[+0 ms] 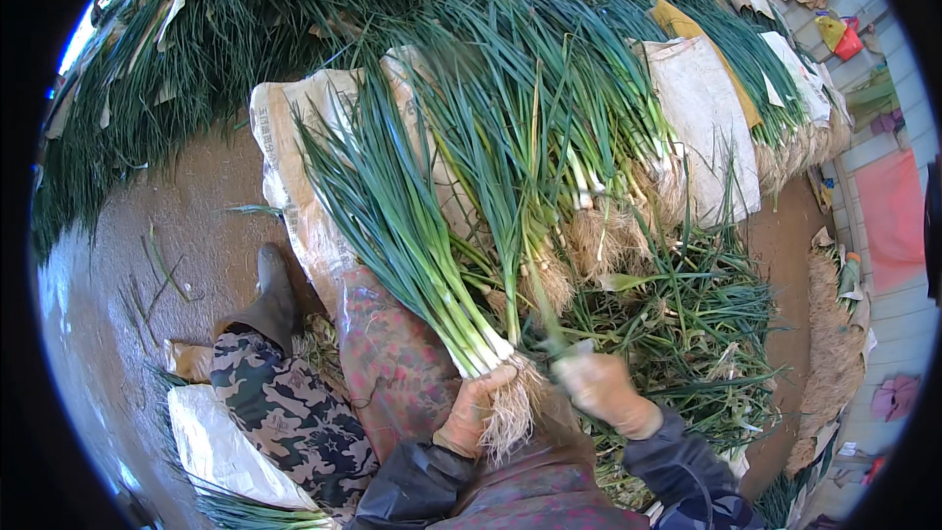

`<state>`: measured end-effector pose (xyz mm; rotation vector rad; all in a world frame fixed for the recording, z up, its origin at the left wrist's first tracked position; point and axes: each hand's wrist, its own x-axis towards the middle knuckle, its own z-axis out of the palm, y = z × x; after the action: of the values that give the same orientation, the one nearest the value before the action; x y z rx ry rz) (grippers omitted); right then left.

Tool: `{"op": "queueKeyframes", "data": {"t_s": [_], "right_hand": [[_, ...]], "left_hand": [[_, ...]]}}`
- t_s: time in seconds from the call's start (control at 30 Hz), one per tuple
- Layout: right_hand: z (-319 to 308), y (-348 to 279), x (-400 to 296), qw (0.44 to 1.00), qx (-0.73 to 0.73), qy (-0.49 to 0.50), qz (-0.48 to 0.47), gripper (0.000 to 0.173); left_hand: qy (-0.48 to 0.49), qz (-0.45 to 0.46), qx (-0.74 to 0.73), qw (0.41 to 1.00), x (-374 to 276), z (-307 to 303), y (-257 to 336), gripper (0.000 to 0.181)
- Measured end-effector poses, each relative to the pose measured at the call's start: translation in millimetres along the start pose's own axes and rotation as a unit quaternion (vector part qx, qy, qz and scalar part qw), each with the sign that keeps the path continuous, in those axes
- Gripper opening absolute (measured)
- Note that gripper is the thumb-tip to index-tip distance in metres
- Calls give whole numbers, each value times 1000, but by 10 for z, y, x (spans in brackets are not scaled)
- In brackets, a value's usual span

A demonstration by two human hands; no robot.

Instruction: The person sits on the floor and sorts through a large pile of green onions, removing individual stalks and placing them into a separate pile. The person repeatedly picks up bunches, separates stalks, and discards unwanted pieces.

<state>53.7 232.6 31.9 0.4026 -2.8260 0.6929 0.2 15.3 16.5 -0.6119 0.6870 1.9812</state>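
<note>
My left hand (473, 409), in a tan glove, grips a bunch of green onions (434, 265) low on the white stems. The bunch slants up to the left over my patterned apron (394, 361), its pale roots hanging beside my palm. To its right, my right hand (600, 389), gloved too, is blurred by motion; it seems to hold a blurred green leaf. More green onions (625, 110) with thick roots lie on woven sacks (305, 184) in front of me.
A heap of loose trimmed leaves (684, 324) lies on the right. Stacked green onions (309, 7) fill the far side. A white sack (703, 118) covers part of a row. My boot (276, 294) stands on the wet brown floor (191, 213). Another root-lined row (831, 353) lies far right.
</note>
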Motion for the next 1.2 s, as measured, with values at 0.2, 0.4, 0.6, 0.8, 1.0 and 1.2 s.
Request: {"op": "queueKeyframes", "data": {"t_s": [0.2,0.4,0.6,0.8,1.0,1.2], "right_hand": [[-526,743,-743,827,-47,-359,430,32],[-58,99,877,797,429,-236,353,70],[187,-204,1045,756,439,-104,474,35],[-214,84,68,736,272,208,584,35],[-543,950,-1077,732,-267,-479,404,54],[171,-36,1105,775,508,-216,309,47]], "left_hand": [[-129,48,-136,981,-53,67,73,61],[-106,0,-128,986,-79,-18,101,48],[-118,46,-123,984,-53,-217,107,55],[-99,-2,-142,985,-14,-101,130,51],[-216,26,-223,950,37,-155,97,46],[-160,-2,-164,973,-36,-194,144,49]]}}
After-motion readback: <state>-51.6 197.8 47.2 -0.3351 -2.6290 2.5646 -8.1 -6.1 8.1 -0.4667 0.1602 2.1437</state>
